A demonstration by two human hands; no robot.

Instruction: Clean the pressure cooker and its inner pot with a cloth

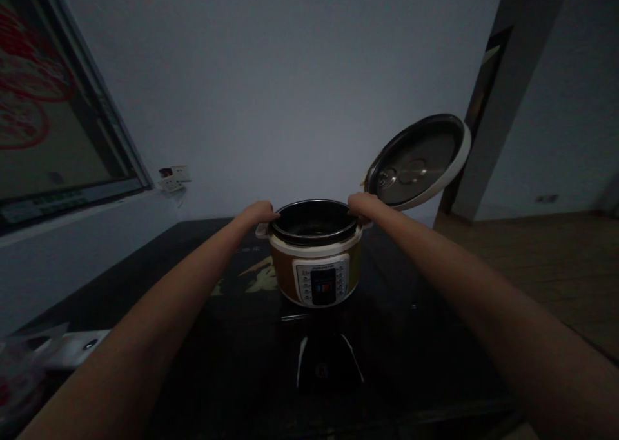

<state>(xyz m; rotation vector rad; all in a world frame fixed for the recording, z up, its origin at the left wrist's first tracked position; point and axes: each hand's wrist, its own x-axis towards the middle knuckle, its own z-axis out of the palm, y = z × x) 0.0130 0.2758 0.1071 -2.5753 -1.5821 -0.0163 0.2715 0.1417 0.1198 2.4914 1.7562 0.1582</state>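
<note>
An electric pressure cooker (284,269) with a white control panel stands on a black table, its lid (420,162) swung up to the right. A dark inner pot (316,239) sits in the cooker, its rim a little above the white collar. On the left side of that rim, my left hand (261,212) is closed, thumb pointing inward. My right hand (362,205) grips the opposite side of the rim, close to the raised lid. The fingers of both hands are partly hidden behind the rim. The pot's inside looks dark, and its contents cannot be made out.
The glossy black table (232,356) reaches back to a pale wall. Wall sockets (174,177) are at the left, beside a window (53,117) with red decorations. A plastic bag (29,369) and a white object (80,346) lie near my left forearm. Wooden floor (522,266) shows at right.
</note>
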